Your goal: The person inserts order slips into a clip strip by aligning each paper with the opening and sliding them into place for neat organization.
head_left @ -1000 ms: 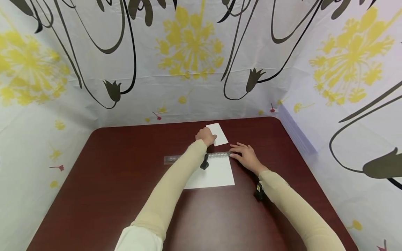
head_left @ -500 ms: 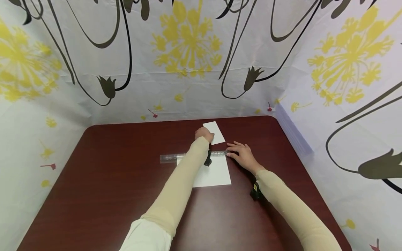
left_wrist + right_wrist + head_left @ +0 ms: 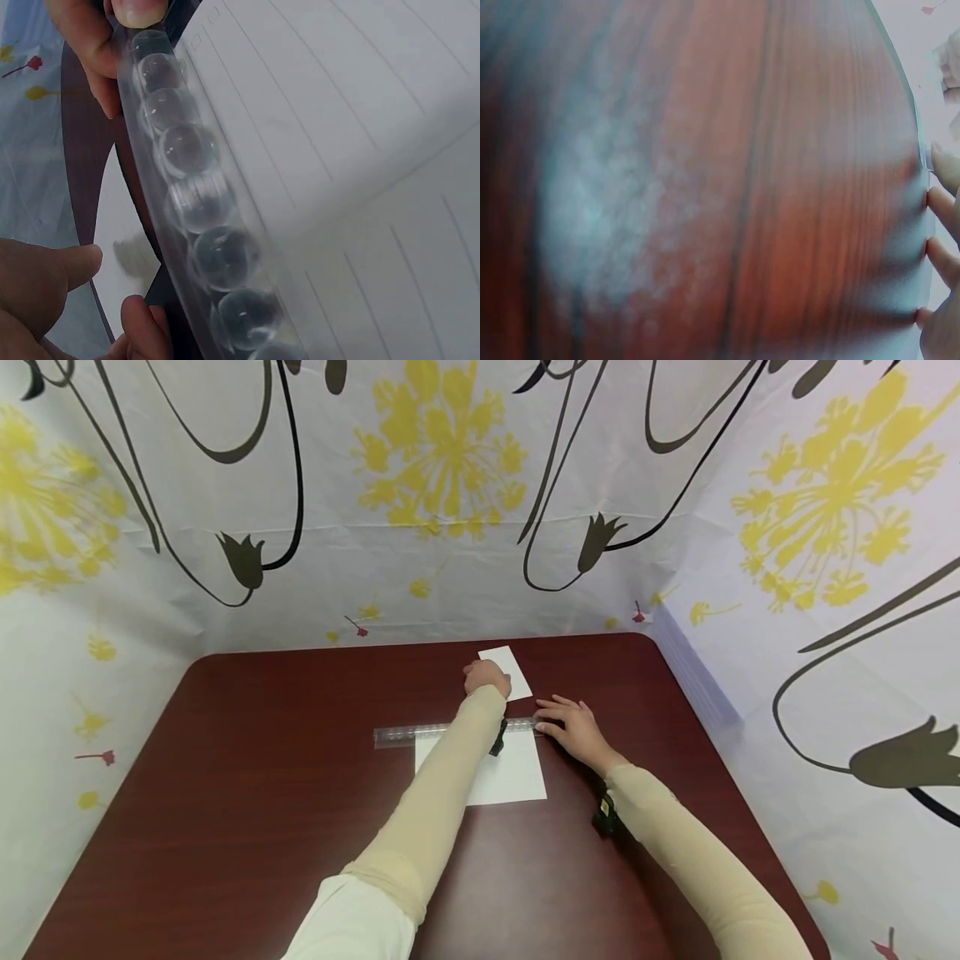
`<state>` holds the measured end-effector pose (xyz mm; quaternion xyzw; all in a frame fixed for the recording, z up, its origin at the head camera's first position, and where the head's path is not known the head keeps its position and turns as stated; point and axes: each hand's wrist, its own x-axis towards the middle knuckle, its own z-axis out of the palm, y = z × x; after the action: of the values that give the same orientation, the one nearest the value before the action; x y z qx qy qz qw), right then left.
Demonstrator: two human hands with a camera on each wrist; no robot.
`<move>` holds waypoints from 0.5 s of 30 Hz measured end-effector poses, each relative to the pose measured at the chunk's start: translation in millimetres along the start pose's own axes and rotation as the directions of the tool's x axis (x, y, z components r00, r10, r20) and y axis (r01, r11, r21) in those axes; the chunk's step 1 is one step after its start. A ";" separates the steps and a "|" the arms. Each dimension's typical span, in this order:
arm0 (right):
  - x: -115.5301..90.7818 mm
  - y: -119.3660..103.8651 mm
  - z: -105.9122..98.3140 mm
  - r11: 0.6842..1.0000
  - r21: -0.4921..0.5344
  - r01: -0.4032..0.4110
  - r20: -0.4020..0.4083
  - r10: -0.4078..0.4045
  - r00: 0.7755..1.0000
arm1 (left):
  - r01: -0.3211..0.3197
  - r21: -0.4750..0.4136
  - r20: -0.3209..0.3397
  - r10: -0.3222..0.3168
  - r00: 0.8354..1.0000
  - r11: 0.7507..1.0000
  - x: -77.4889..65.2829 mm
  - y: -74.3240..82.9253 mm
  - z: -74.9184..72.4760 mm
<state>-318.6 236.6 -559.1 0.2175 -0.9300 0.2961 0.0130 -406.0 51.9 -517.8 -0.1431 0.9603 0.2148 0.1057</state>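
Note:
A lined white sheet (image 3: 521, 772) lies on the dark red table. Along its far edge runs a long clear plastic strip (image 3: 420, 734), like a ruler, with round raised domes (image 3: 225, 256) plain in the left wrist view. At the strip's right end is my right hand (image 3: 576, 732); its thumb (image 3: 142, 11) presses there while the other fingers spread over the table. My left hand (image 3: 487, 678) reaches past the strip to the left side of a smaller white paper (image 3: 518, 681). Its thumb (image 3: 84, 266) stands apart from the loosely bent fingers, with the small paper visible between and nothing held.
The table (image 3: 262, 793) reaches back to pale curtains (image 3: 450, 577) with flower prints, which surround it on three sides. A black wrist camera (image 3: 603, 817) hangs under my right sleeve, and my left forearm covers part of the strip and sheet.
My left hand and forearm have shifted slightly to the right relative to the papers. The right hand stays at the strip's end; the whole view drifts a little left as the head moves.

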 end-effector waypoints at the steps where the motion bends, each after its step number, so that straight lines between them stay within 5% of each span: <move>1: 0.3 0.0 0.1 1.000 -0.002 0.003 -0.001 -0.003 1.000 | 0.005 0.014 -0.005 -0.005 1.000 1.000 0.7 0.7 0.5; 15: 1.3 -1.0 -1.0 1.000 0.010 -0.002 -0.001 0.003 1.000 | 0.005 0.163 -0.065 0.006 0.998 0.987 1.8 3.8 3.3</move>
<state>-319.4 236.0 -557.5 0.2163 -0.9288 0.3008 0.0119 -408.4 56.2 -519.7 -0.1407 0.9777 0.1307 0.0856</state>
